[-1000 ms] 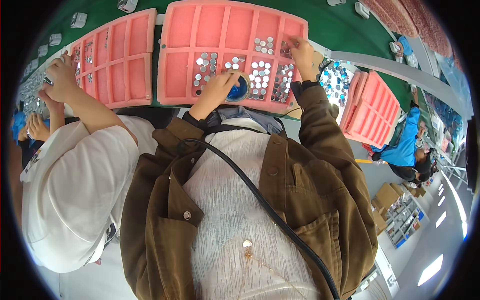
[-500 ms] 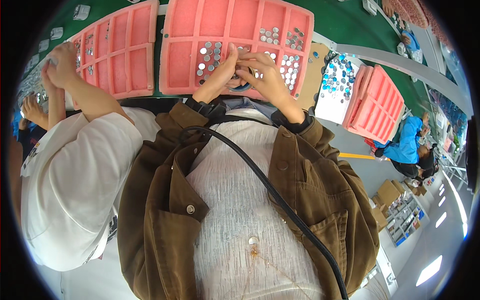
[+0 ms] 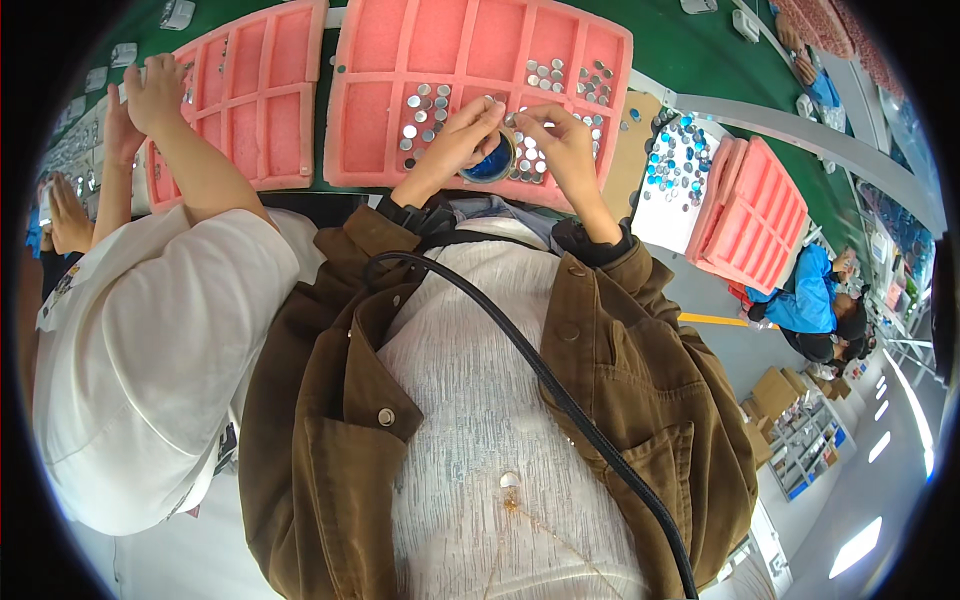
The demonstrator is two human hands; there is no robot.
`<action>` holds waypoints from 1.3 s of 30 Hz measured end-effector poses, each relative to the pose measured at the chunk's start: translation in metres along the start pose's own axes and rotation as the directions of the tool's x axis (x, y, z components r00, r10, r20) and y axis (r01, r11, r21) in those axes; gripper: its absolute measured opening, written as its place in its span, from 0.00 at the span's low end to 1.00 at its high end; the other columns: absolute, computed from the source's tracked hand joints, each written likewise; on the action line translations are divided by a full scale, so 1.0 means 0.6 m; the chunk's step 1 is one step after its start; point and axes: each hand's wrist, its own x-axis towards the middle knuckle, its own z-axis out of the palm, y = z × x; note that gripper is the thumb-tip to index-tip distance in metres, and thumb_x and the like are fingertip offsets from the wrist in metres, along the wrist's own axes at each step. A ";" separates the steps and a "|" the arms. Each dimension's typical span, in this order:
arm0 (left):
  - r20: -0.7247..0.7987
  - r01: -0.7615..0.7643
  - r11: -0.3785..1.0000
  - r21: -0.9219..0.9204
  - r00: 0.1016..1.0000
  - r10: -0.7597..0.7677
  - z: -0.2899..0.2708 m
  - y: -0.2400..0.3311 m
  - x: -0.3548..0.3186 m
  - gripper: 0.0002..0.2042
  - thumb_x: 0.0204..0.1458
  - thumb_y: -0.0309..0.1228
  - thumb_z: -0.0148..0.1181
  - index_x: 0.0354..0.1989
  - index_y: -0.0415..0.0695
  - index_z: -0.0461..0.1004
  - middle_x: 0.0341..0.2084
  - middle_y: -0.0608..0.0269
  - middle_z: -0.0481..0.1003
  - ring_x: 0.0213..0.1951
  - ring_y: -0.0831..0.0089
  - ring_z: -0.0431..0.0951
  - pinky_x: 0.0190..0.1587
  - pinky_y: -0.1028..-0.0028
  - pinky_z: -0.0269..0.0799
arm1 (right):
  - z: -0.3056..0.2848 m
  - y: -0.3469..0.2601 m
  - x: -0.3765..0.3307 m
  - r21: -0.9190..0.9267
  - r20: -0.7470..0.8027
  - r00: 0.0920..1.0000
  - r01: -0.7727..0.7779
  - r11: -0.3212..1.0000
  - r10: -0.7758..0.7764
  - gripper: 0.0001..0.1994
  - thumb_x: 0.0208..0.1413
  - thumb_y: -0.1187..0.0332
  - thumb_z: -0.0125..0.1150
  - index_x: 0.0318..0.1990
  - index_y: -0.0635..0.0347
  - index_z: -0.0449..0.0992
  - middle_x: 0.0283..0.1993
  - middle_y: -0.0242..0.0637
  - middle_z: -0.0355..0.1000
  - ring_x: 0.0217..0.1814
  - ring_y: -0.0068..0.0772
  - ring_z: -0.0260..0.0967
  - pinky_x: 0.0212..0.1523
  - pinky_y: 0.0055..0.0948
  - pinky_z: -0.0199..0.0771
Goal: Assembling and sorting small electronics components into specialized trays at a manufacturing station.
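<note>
Over the front of the middle pink foam tray (image 3: 362, 128), my left hand (image 3: 455, 142) has thumb and fingers pinched together; whatever they hold is too small to make out. Beside it, my right hand (image 3: 560, 145) is closed in a pinch too, with something small and shiny at its fingertips. A round, clear-rimmed thing with blue inside (image 3: 490, 164) sits just below the two hands at the tray's front edge. Silver round discs (image 3: 410, 131) lie in several compartments around my hands, partly covered by them.
To the left, a co-worker's raised hands (image 3: 150, 95) are above another pink tray (image 3: 285, 140). At right, blue and silver discs (image 3: 672, 160) lie on a white sheet, beside stacked pink trays (image 3: 760, 215). A green work surface (image 3: 690, 50) runs behind.
My hands have come apart, the right moving rightward, leaving the blue-filled round thing in plainer view between them. The co-worker's hands at left have risen and spread.
</note>
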 end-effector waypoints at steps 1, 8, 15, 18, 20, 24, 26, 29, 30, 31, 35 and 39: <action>0.003 -0.040 0.999 0.015 0.999 0.040 0.002 -0.001 0.001 0.13 0.58 0.43 0.41 0.34 0.45 0.63 0.12 0.71 0.60 0.10 0.87 0.51 0.12 0.84 0.42 | 0.000 0.001 0.001 0.040 0.002 1.000 -0.007 0.999 0.007 0.08 0.47 0.69 0.58 0.32 0.66 0.75 0.26 0.36 0.73 0.28 0.22 0.68 0.30 0.22 0.67; -0.005 -0.114 0.991 0.077 0.993 0.115 0.001 -0.019 0.009 0.12 0.59 0.40 0.42 0.32 0.44 0.63 0.13 0.72 0.58 0.14 0.87 0.52 0.15 0.84 0.45 | 0.002 -0.006 -0.001 0.086 0.013 1.000 -0.019 0.996 0.018 0.10 0.49 0.69 0.57 0.33 0.69 0.75 0.27 0.35 0.73 0.28 0.19 0.67 0.29 0.20 0.66; -0.045 -0.199 0.969 0.149 0.977 0.208 0.004 -0.020 0.008 0.09 0.58 0.36 0.42 0.34 0.44 0.62 0.15 0.75 0.54 0.17 0.88 0.50 0.17 0.85 0.42 | 0.010 -0.016 -0.006 0.194 0.165 0.981 -0.135 0.972 0.103 0.15 0.51 0.62 0.59 0.37 0.67 0.75 0.28 0.35 0.73 0.29 0.18 0.67 0.28 0.17 0.66; -0.066 -0.205 0.951 0.230 0.972 0.225 0.001 -0.028 0.010 0.08 0.58 0.35 0.43 0.33 0.44 0.63 0.16 0.76 0.54 0.17 0.89 0.50 0.17 0.85 0.42 | 0.012 -0.028 -0.010 0.264 0.194 0.952 -0.285 0.922 0.238 0.17 0.51 0.59 0.59 0.38 0.67 0.75 0.29 0.35 0.73 0.29 0.19 0.68 0.27 0.16 0.66; -0.062 -0.259 0.933 0.251 0.957 0.283 -0.001 -0.034 0.014 0.08 0.58 0.33 0.44 0.31 0.43 0.64 0.15 0.75 0.55 0.17 0.88 0.51 0.18 0.84 0.44 | 0.008 -0.017 -0.006 0.268 0.226 0.935 -0.331 0.905 0.275 0.15 0.52 0.61 0.57 0.38 0.67 0.75 0.32 0.35 0.73 0.32 0.20 0.69 0.30 0.18 0.68; -0.091 -0.207 0.877 0.433 0.958 0.271 0.001 -0.028 0.011 0.09 0.55 0.32 0.46 0.32 0.37 0.64 0.19 0.61 0.66 0.23 0.77 0.65 0.29 0.75 0.62 | 0.003 0.014 -0.003 0.343 0.262 0.907 -0.406 0.847 0.329 0.15 0.52 0.61 0.56 0.39 0.66 0.75 0.31 0.35 0.74 0.31 0.20 0.70 0.25 0.14 0.66; -0.092 -0.184 0.858 0.480 0.962 0.258 0.002 -0.024 0.009 0.08 0.53 0.30 0.47 0.31 0.36 0.64 0.20 0.58 0.67 0.24 0.74 0.67 0.29 0.74 0.63 | 0.001 0.019 -0.001 0.338 0.256 0.931 -0.338 0.878 0.260 0.14 0.53 0.61 0.55 0.38 0.65 0.76 0.31 0.35 0.74 0.31 0.20 0.69 0.25 0.15 0.66; -0.101 -0.280 0.803 0.527 0.917 0.386 0.000 -0.036 0.014 0.09 0.53 0.30 0.50 0.28 0.37 0.64 0.17 0.68 0.64 0.22 0.85 0.60 0.24 0.79 0.58 | -0.012 0.031 0.010 0.284 0.171 0.971 -0.212 0.935 0.168 0.13 0.52 0.63 0.55 0.37 0.64 0.76 0.30 0.34 0.74 0.30 0.20 0.69 0.26 0.17 0.66; -0.098 -0.282 0.802 0.527 0.917 0.387 -0.006 -0.038 0.013 0.09 0.53 0.30 0.50 0.28 0.37 0.64 0.17 0.68 0.64 0.22 0.85 0.60 0.24 0.79 0.58 | -0.022 0.035 0.017 0.230 0.094 0.986 -0.159 0.960 0.141 0.12 0.52 0.64 0.55 0.37 0.64 0.76 0.30 0.34 0.73 0.29 0.21 0.68 0.26 0.19 0.67; -0.131 -0.232 0.786 0.573 0.921 0.367 -0.012 -0.037 0.012 0.08 0.51 0.31 0.51 0.28 0.37 0.65 0.17 0.60 0.66 0.21 0.75 0.65 0.24 0.75 0.60 | -0.039 0.034 0.030 0.232 -0.030 0.992 -0.109 0.967 0.119 0.12 0.51 0.65 0.56 0.36 0.64 0.77 0.29 0.34 0.73 0.28 0.21 0.68 0.27 0.21 0.67; -0.150 -0.060 0.674 0.736 0.957 0.250 -0.018 -0.030 -0.004 0.09 0.47 0.34 0.55 0.27 0.41 0.68 0.14 0.54 0.68 0.19 0.58 0.70 0.23 0.68 0.63 | -0.126 0.062 0.123 -0.280 -0.379 0.907 0.076 0.957 -0.183 0.09 0.45 0.66 0.61 0.29 0.63 0.78 0.27 0.37 0.72 0.26 0.27 0.69 0.29 0.25 0.67; -0.067 -0.039 0.529 0.848 0.982 0.179 0.003 -0.016 -0.005 0.10 0.46 0.37 0.56 0.24 0.42 0.70 0.14 0.56 0.69 0.19 0.57 0.70 0.23 0.66 0.63 | -0.177 0.146 0.205 -0.601 -0.281 0.862 0.185 0.778 -0.422 0.06 0.40 0.68 0.62 0.26 0.60 0.78 0.28 0.42 0.71 0.31 0.40 0.70 0.33 0.31 0.68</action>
